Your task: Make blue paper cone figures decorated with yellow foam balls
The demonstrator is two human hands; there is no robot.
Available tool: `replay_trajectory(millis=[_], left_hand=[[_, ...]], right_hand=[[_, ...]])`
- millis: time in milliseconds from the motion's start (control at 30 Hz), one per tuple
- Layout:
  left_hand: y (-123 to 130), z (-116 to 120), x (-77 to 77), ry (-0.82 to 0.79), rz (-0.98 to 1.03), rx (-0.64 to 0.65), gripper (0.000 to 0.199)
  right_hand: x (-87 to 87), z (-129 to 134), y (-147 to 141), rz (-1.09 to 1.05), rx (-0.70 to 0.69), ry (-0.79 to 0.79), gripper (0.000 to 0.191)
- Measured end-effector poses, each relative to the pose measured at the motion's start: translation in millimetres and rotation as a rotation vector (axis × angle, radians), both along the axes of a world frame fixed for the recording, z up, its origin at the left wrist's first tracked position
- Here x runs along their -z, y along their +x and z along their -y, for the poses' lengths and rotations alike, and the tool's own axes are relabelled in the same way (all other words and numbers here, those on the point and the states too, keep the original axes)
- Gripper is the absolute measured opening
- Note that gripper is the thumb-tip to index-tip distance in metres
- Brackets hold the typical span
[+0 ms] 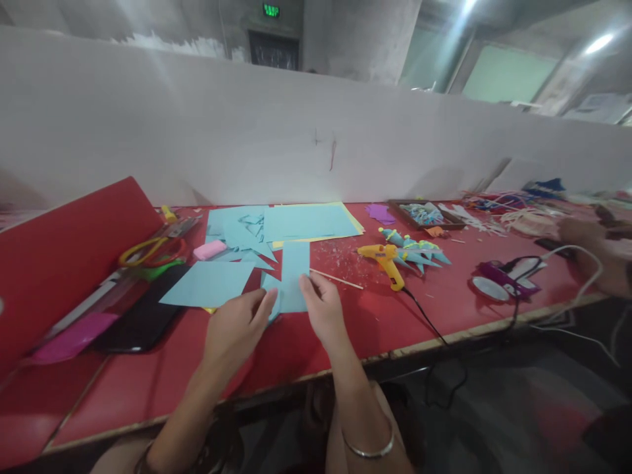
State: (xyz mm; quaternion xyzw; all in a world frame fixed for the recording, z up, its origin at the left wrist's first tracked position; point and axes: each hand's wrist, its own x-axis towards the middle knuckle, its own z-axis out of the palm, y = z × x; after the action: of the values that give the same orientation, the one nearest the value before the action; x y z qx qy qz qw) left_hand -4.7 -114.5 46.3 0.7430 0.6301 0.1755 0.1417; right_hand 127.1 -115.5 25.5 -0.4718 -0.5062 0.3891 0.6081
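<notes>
My right hand [323, 306] pinches the right edge of a light-blue paper rectangle [295, 266], its thumb lying on top. Just left of that rectangle is my left hand [234, 326], closed, with its thumb close to the curled forefinger. A small blue paper piece [270, 284] shows right beside the left fingertips; whether they grip it is hidden. Behind the left hand lies a larger blue sheet [210, 283]. Beyond it are blue paper offcuts [247, 230] and a pink eraser-like block [209, 249]. A thin wooden stick [338, 279] lies right of the rectangle.
A yellow glue gun [388, 260] with a black cord lies to the right, before blue paper cones [419, 251]. Stacked sheets [316, 222] lie at the back. Scissors [148, 253] and a black phone-like slab [145, 313] are left. Another person's hand [587, 253] is far right.
</notes>
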Motion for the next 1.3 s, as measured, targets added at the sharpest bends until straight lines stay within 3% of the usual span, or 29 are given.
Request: replay_trajectory(millis=[100,167,267,367,567,733,867,1000,1100,1167,1300], left_hand=[[6.3,0.6,-1.9,-0.022,0.319,0.184,0.039],[6.2,-2.9,-3.9,-0.032,0.39,0.201,0.035],[-4.4,-22.5,-12.0,0.023,0.376,0.118,0.034],[-24.3,-61.4,-21.3,0.13,0.303,-0.013,0.036],[-56.5,-135.6,-18.9,0.065,0.218,-0.137,0.031],[-62.5,-155.5,-8.7,0.112,0.079,-0.199,0.037],[-55.6,-161.9,-4.7,0.206,0.044,-0.245,0.028],[-39.7,-146.2,1.4,0.251,0.029,-0.138,0.04],[-25.8,-104.3,11.4,0.222,-0.005,0.056,0.047],[-17.1,-68.6,18.7,0.286,-0.171,0.217,0.053],[-3.0,-17.4,26.5,0.338,-0.473,0.137,0.06]], right_hand=[[-0.7,0.3,-3.2,-0.027,-0.04,-0.01,0.031],[-0.3,0.2,-3.6,-0.038,-0.044,-0.013,0.031],[1.3,-0.5,-3.4,-0.061,-0.06,-0.021,0.028],[2.3,-0.4,-4.3,-0.019,-0.076,-0.016,0.025],[1.9,2.6,-7.8,0.19,-0.125,-0.006,0.022],[5.5,2.2,-9.9,0.314,-0.126,-0.022,0.023],[8.2,1.0,-10.6,0.358,-0.111,-0.021,0.023],[9.1,0.1,-8.9,0.399,-0.086,-0.027,0.022],[8.8,-0.4,-7.1,0.44,-0.049,-0.02,0.021],[8.5,-0.7,-6.3,0.464,-0.02,-0.019,0.02],[8.5,-0.5,-5.7,0.478,-0.006,-0.028,0.019]])
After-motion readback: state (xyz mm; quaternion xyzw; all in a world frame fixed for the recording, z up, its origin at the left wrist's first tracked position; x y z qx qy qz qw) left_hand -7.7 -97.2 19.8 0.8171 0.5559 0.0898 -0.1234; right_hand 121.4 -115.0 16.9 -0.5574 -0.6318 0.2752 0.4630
